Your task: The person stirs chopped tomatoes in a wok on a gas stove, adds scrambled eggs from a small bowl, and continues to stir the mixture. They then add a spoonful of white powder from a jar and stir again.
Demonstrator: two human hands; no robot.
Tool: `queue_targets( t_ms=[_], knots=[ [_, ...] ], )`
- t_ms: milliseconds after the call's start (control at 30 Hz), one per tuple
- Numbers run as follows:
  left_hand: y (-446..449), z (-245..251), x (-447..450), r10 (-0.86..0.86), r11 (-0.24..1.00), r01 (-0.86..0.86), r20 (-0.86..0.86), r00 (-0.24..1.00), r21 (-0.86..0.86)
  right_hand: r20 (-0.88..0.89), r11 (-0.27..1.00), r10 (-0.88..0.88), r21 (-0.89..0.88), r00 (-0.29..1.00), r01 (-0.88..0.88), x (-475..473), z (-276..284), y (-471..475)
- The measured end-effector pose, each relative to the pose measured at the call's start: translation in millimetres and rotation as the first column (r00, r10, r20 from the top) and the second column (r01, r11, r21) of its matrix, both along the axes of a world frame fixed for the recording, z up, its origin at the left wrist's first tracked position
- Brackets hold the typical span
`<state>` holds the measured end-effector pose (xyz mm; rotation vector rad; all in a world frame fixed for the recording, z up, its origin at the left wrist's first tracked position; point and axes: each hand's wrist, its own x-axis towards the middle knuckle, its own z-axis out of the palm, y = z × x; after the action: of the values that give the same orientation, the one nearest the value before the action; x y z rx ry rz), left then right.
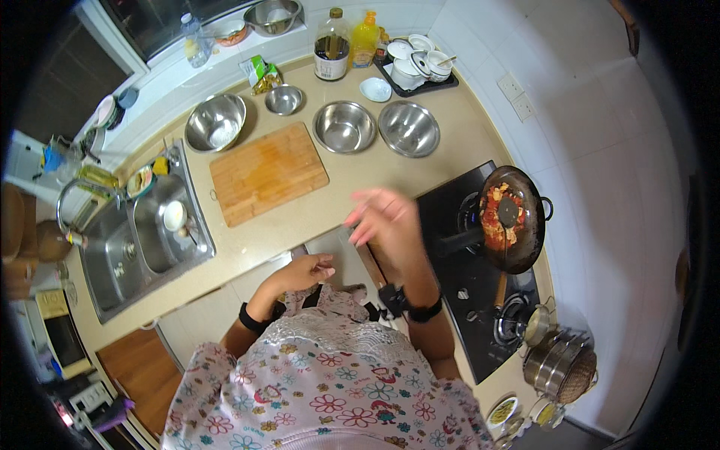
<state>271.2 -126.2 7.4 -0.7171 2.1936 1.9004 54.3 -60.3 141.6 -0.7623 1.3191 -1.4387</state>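
Observation:
My right hand, blurred, is raised over the counter's front edge between the cutting board and the gas stove, its fingers spread and empty. Lower down, in front of my body, my left hand hangs with loosely bent fingers and holds nothing. A wooden cutting board with a wet patch lies on the counter beyond both hands. To the right, a wok with chopped red and yellow food stands on the black gas stove. A spatula with a wooden handle rests in the wok, its blade on the food.
Several steel bowls stand behind the board. A double sink on the left holds a white bowl. Lidded white pots sit on a black tray at the back. A steel steamer pot is beside the stove.

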Motion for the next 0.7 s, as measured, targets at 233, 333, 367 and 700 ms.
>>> queue_targets(
  t_ms=[233, 333, 367, 700],
  knots=[
    [-70, 13, 48, 0.041, 0.992, -0.025, -0.124, 0.991, 0.126, -0.324, 0.874, -0.477, -0.268, 0.817, 0.405, -100, 94, -148],
    [-92, 12, 59, 0.096, 0.984, -0.078, -0.111, 0.989, 0.158, -0.472, 0.864, -0.497, -0.191, 0.728, 0.465, -149, 122, -200],
    [-97, 12, 60, 0.097, 0.979, -0.07, -0.135, 0.986, 0.19, -0.5, 0.864, -0.493, -0.184, 0.712, 0.469, -166, 126, -215],
    [-135, 7, 38, 0.157, 0.944, -0.103, -0.153, 0.976, 0.313, -0.611, 0.683, -0.582, -0.011, 0.536, 0.73, -357, 76, -332]
  ],
)
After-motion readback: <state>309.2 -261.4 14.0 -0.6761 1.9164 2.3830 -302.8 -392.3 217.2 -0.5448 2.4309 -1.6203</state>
